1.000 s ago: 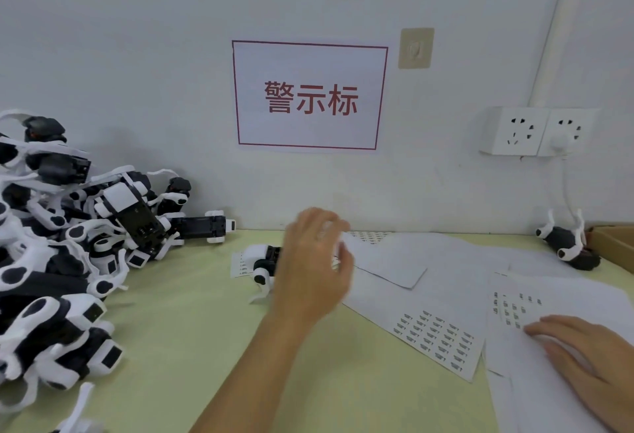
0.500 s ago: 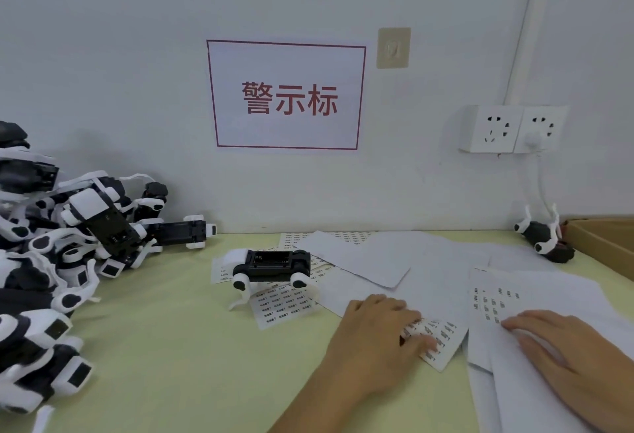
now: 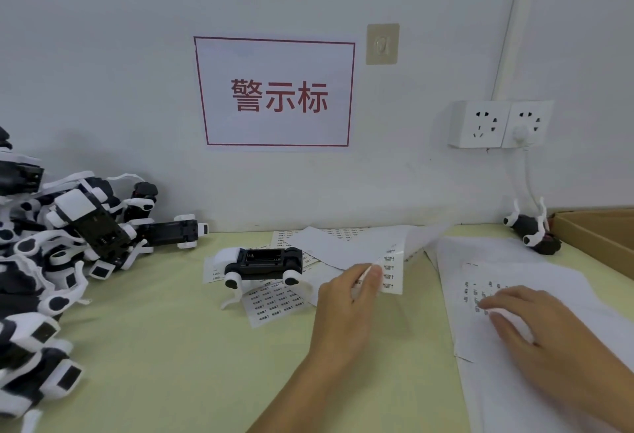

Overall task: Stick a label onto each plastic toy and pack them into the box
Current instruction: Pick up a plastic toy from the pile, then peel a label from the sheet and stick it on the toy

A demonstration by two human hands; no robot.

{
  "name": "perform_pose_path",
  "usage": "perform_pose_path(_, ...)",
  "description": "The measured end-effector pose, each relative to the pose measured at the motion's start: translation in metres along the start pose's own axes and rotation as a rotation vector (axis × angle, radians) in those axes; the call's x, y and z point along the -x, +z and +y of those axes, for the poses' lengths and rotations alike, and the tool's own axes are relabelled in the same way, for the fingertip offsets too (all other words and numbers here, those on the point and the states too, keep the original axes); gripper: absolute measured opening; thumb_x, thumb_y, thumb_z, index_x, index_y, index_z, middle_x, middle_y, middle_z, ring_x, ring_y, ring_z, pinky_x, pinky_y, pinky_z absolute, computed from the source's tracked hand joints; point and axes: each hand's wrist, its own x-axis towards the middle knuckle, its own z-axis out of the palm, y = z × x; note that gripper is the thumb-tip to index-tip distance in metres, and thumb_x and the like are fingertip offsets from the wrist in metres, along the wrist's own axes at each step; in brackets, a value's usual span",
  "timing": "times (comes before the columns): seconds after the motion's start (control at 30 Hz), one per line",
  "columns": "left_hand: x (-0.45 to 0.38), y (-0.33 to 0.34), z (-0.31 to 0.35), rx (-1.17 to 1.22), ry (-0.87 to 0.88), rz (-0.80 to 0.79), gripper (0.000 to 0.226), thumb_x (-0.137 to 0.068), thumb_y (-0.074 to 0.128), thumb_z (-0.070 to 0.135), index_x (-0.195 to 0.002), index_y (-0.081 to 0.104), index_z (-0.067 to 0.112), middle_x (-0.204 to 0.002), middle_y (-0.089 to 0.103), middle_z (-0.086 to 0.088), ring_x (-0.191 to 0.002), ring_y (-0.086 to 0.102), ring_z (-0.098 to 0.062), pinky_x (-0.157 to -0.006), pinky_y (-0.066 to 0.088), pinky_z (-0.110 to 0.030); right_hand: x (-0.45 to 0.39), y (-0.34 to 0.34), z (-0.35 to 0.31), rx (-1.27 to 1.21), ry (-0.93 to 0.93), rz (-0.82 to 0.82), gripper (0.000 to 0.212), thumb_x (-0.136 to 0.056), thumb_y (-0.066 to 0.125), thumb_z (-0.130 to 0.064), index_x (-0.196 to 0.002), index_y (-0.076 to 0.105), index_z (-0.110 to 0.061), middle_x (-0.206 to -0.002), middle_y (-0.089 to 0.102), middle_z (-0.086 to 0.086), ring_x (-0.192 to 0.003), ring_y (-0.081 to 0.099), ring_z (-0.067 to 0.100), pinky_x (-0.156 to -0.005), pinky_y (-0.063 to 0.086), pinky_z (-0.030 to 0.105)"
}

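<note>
A black-and-white plastic toy [image 3: 262, 263] lies belly-up on label sheets at the table's middle. My left hand [image 3: 346, 298] pinches the near corner of a label sheet [image 3: 391, 268] and lifts it, so the sheet curls upward. My right hand [image 3: 535, 333] lies flat with straight fingers on another label sheet [image 3: 507, 281] to the right. A big pile of the same toys [image 3: 58, 250] fills the left side. One more toy [image 3: 533, 232] lies at the far right beside the cardboard box [image 3: 597, 237].
Several loose white sheets [image 3: 336, 244] overlap across the yellow-green table [image 3: 171, 347] toward the wall. A wall socket with a plugged cable [image 3: 501, 123] hangs above the right toy. A red-framed sign [image 3: 276, 93] is on the wall.
My left hand came back from the toy, dropped onto the label sheet and now lifts its corner. The toy lies uncovered. My right hand stays on its sheet. The view shifted right.
</note>
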Motion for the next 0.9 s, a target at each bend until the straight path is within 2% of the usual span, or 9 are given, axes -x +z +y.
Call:
perform_pose_path(0.07,0.003,0.000,0.002,-0.005,0.039,-0.009,0.031,-0.094,0.047,0.057,-0.096,0.069,0.035,-0.084,0.071,0.004,-0.075,0.059,-0.001,-0.069,0.044,-0.020,-0.004,0.002,-0.026,-0.303,0.035,-0.057,0.022,-0.096,0.058,-0.024,-0.090,0.072,-0.040,-0.092,0.071,-0.021,-0.090,0.063,0.002,-0.076,0.050,0.020)
perform_pose_path(0.17,0.006,0.001,0.004,-0.111,0.055,-0.114,0.028,-0.090,0.053,0.055,-0.109,0.066,0.038,-0.098,0.071,0.021,-0.093,0.064,0.003,-0.082,0.049,-0.017,-0.013,0.011,-0.074,-0.845,0.222,-0.273,0.024,-0.096,0.057,-0.036,-0.091,0.080,-0.027,-0.094,0.076,-0.004,-0.086,0.072,0.016,-0.076,0.057,0.033)
perform_pose_path(0.23,0.007,0.002,0.004,-0.171,0.039,-0.202,0.029,-0.084,0.062,0.049,-0.110,0.062,0.037,-0.101,0.069,0.019,-0.095,0.064,0.002,-0.085,0.051,-0.019,-0.020,0.023,-0.093,-0.995,0.319,-0.240,0.027,-0.095,0.060,-0.032,-0.086,0.080,-0.017,-0.090,0.077,0.007,-0.087,0.074,0.024,-0.081,0.057,0.039)
perform_pose_path(0.3,0.005,0.000,0.002,-0.171,0.006,-0.232,0.035,-0.079,0.070,0.042,-0.111,0.058,0.034,-0.099,0.068,0.020,-0.089,0.064,0.003,-0.077,0.052,-0.017,-0.024,0.035,-0.102,-0.932,0.373,-0.125,0.022,-0.095,0.062,-0.023,-0.084,0.078,-0.012,-0.084,0.077,0.007,-0.084,0.074,0.024,-0.085,0.057,0.046)
perform_pose_path(0.37,0.004,-0.002,0.001,-0.110,-0.031,-0.245,0.045,-0.075,0.076,0.037,-0.112,0.051,0.039,-0.100,0.063,0.031,-0.088,0.064,0.006,-0.073,0.052,-0.014,-0.024,0.043,-0.106,-0.890,0.398,-0.038,0.017,-0.095,0.061,-0.016,-0.087,0.076,-0.015,-0.080,0.077,0.002,-0.078,0.074,0.018,-0.077,0.059,0.040)
perform_pose_path(0.47,0.003,-0.002,0.000,-0.089,-0.032,-0.234,0.056,-0.071,0.079,0.037,-0.116,0.046,0.043,-0.108,0.057,0.035,-0.104,0.056,0.015,-0.085,0.050,-0.012,-0.020,0.047,-0.106,-0.926,0.390,-0.002,0.018,-0.095,0.059,-0.010,-0.091,0.075,-0.017,-0.080,0.077,0.000,-0.077,0.074,0.016,-0.068,0.056,0.031)
perform_pose_path(0.67,0.003,-0.005,0.003,-0.084,0.011,-0.200,0.032,-0.087,0.065,0.034,-0.117,0.053,0.033,-0.111,0.064,0.017,-0.105,0.059,0.006,-0.082,0.046,-0.011,-0.015,0.045,-0.100,-0.962,0.379,0.035,0.021,-0.093,0.061,-0.007,-0.096,0.073,-0.025,-0.080,0.077,-0.004,-0.073,0.074,0.013,-0.066,0.053,0.031)
perform_pose_path(0.8,0.005,-0.005,0.004,-0.506,0.044,-0.038,0.032,-0.099,0.047,0.031,-0.131,0.048,0.028,-0.133,0.049,0.014,-0.119,0.043,0.002,-0.094,0.033,-0.012,-0.017,0.039,-0.094,-0.856,0.431,0.095,0.018,-0.086,0.059,-0.006,-0.091,0.067,-0.021,-0.078,0.075,-0.004,-0.068,0.072,0.014,-0.057,0.052,0.029)
perform_pose_path(0.9,0.004,-0.002,0.000,-0.757,0.020,-0.175,0.057,-0.099,0.038,0.031,-0.154,0.025,0.024,-0.163,0.019,0.007,-0.150,0.013,-0.011,-0.119,0.018,-0.029,-0.021,0.024,-0.084,-0.795,0.445,0.065,0.013,-0.082,0.054,-0.003,-0.088,0.063,-0.011,-0.067,0.073,0.007,-0.056,0.070,0.028,-0.047,0.052,0.033)
